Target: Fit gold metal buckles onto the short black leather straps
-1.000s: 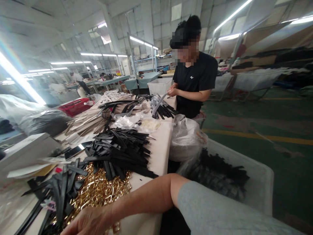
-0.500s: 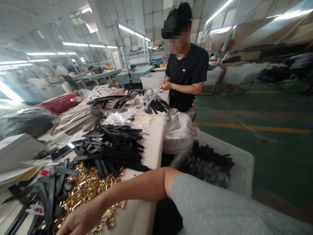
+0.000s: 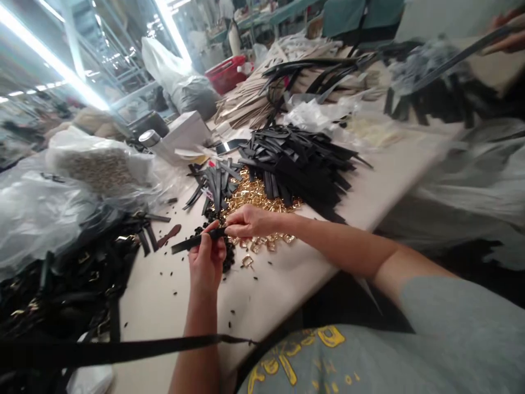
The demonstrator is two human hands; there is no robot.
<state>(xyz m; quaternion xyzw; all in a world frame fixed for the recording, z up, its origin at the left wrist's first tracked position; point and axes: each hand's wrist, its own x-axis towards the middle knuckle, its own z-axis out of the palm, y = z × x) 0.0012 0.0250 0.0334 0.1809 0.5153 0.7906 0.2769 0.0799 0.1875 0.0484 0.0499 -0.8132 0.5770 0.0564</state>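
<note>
A short black strap (image 3: 192,242) lies across my two hands above the table. My left hand (image 3: 208,260) is closed around its middle, and the strap's flat end sticks out to the left. At the other end, the fingers of my right hand (image 3: 248,221) pinch the strap; whether they also hold a buckle is hidden. Just behind my hands spreads a heap of gold metal buckles (image 3: 262,197). Small black rings (image 3: 228,257) are piled beneath and beside the left fingers. A loose gold buckle (image 3: 247,261) rests in front of them.
Bundles of black strips (image 3: 303,164) lie beyond the buckles. Finished-looking black straps with buckles (image 3: 82,290) cover the left side, near clear plastic bags (image 3: 98,164). A red basket (image 3: 225,74) stands at the back. Another person's hand (image 3: 506,41) holds a strip at upper right.
The view has swung left and down, bringing both my hands into sight. My right hand, earlier low over the buckle heap, is now at the strap beside my left hand.
</note>
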